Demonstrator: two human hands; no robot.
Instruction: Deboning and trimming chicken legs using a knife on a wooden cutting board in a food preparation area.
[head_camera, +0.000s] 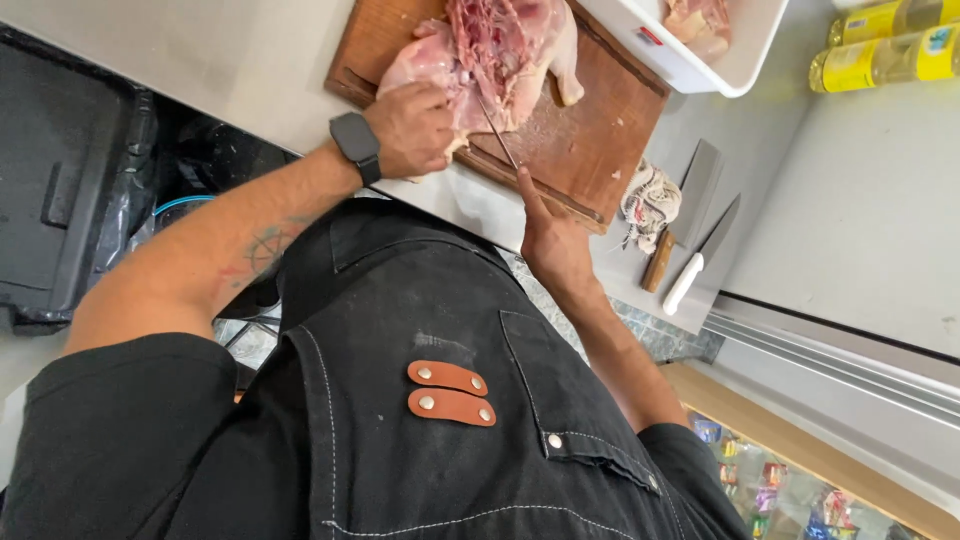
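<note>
Seeing pale grey tabletop (860, 200): brown wooden cutting board (590, 130), white plastic tub (700, 70), steel cleaver (685, 210), white-handled knife (700, 260), two yellow bottles (880, 60) on it.

Black short-sleeved shirt (130, 440) under a black denim apron (420, 420) with white contrast stitching, metal rivets at the pocket corners and a few pale smudges. Two tan leather tabs (450, 392) sit on the apron chest, each fixed with two metal studs. Black smartwatch (356, 143) on the left wrist, compass-style tattoo (266, 250) on the left forearm.
</note>
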